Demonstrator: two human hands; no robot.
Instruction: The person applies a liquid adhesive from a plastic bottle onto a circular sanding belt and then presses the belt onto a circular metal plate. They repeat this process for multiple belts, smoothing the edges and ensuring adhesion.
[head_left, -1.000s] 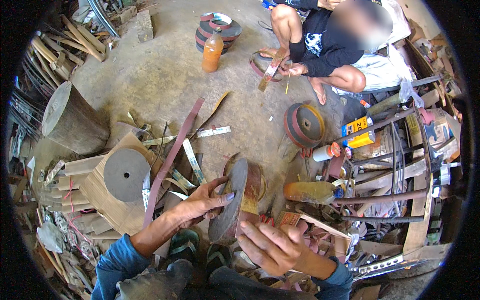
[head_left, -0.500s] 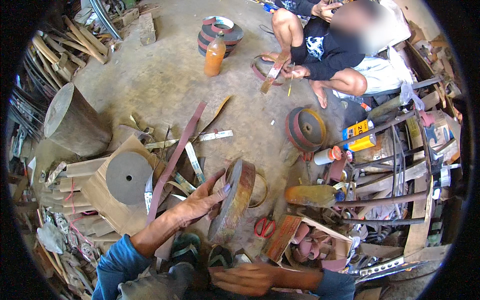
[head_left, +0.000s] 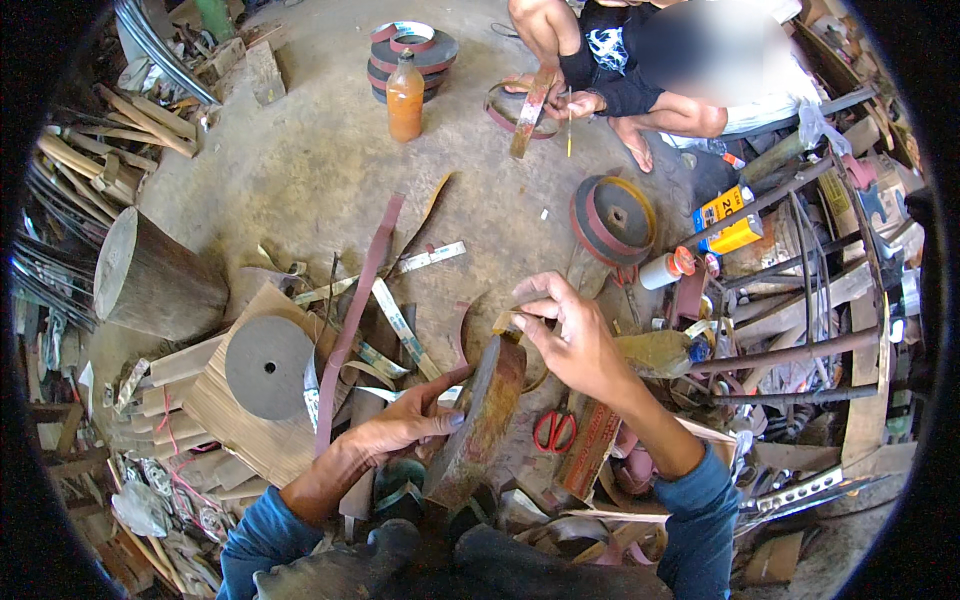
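Observation:
Upright between my hands stands a thick grey disc-shaped wheel point(head_left: 485, 425) with a worn, brown-stained rim. My left hand point(head_left: 405, 430) grips its flat side, thumb on the face and the other fingers partly hidden behind. Above the top of the rim, my right hand point(head_left: 570, 335) pinches a short brown strip point(head_left: 506, 322) between thumb and fingertips. Whether that strip is fixed to the wheel I cannot tell. A reddish strip point(head_left: 462, 335) curls just beyond the wheel. Below my right wrist lie red-handled scissors point(head_left: 554, 431).
Another grey disc point(head_left: 270, 367) lies on cardboard point(head_left: 215, 400) at left. Long abrasive strips point(head_left: 360, 320) are strewn ahead. A banded wheel point(head_left: 612, 222), an orange bottle point(head_left: 405, 97) and stacked wheels point(head_left: 440, 60) stand farther off. At far right a person point(head_left: 640, 85) squats, holding a strip.
My right hand has risen from near my lap to the top of the wheel and now pinches the brown strip. My left hand still holds the wheel, which has shifted slightly right.

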